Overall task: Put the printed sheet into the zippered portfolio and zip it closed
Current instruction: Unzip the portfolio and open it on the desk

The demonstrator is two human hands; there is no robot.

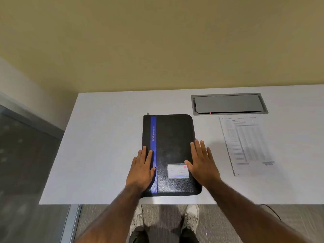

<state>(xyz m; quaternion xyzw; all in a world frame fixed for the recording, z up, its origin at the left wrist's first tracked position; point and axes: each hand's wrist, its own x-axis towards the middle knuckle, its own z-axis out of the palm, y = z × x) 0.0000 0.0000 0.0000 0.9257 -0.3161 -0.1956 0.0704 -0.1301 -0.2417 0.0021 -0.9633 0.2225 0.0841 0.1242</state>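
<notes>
A black zippered portfolio [173,141] with a blue stripe and a card window lies closed on the white table, spine to the left. Its zipper pull [148,114] shows at the far left corner. My left hand [142,170] rests flat on the portfolio's left edge, fingers apart. My right hand [202,164] lies flat over its right edge, fingers spread, holding nothing. The printed sheet [247,144] lies flat on the table to the right of the portfolio, a short gap from my right hand.
The white table [105,146] has its near edge just below the portfolio and its left edge at the left. A grey cable hatch [228,103] is set into the tabletop behind the sheet. A beige wall stands behind the table.
</notes>
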